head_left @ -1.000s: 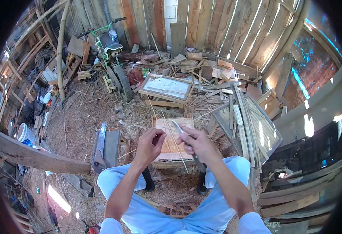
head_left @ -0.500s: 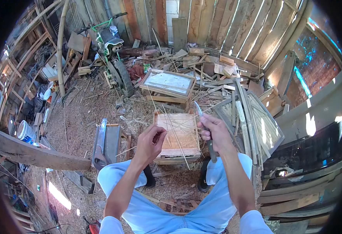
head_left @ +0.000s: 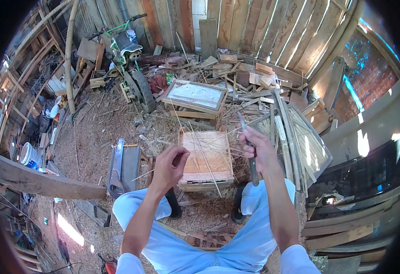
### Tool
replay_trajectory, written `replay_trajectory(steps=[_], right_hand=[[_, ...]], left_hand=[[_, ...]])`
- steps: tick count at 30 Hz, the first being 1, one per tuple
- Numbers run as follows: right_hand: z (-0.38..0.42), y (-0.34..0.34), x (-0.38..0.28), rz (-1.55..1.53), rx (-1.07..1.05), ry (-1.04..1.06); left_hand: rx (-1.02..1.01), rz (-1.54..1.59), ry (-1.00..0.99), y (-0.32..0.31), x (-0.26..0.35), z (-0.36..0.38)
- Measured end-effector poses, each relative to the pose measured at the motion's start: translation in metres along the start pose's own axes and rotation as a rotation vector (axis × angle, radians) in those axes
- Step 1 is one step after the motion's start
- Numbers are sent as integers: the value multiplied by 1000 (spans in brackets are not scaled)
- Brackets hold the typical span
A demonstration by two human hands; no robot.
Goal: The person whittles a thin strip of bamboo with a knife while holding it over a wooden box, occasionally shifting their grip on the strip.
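The left hand (head_left: 170,168) has its grip closed on a thin strip (head_left: 141,176), seemingly to steady it as it slants over the wooden box (head_left: 206,176) between the knees. The right hand (head_left: 260,150) wraps the handle of a knife (head_left: 253,171), blade pointing up and away, probably so its edge stays clear of the fingers.
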State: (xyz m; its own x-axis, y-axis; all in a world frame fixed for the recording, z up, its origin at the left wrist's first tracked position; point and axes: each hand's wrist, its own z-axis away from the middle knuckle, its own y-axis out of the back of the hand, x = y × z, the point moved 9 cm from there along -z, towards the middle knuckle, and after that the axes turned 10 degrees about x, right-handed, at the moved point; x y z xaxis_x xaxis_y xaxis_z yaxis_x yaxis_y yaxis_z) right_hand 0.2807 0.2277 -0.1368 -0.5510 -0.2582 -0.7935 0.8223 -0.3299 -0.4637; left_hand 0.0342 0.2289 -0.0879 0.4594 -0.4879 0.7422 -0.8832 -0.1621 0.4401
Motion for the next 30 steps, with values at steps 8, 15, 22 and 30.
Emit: replay_trajectory(steps=[8,15,22,30], right_hand=[[31,-52,64,138,-235,-224],[-1,3,4,-105,-80,-91],[17,-19,26,-41,-116,-228],[-4,26,-23,-143,-5,9]], left_hand=[[-12,30,-46,-12,13,3],[-19,-10,-45,2,7,0],[4,30,-29,-1,8,0],[-16,-11,-56,4,5,0]])
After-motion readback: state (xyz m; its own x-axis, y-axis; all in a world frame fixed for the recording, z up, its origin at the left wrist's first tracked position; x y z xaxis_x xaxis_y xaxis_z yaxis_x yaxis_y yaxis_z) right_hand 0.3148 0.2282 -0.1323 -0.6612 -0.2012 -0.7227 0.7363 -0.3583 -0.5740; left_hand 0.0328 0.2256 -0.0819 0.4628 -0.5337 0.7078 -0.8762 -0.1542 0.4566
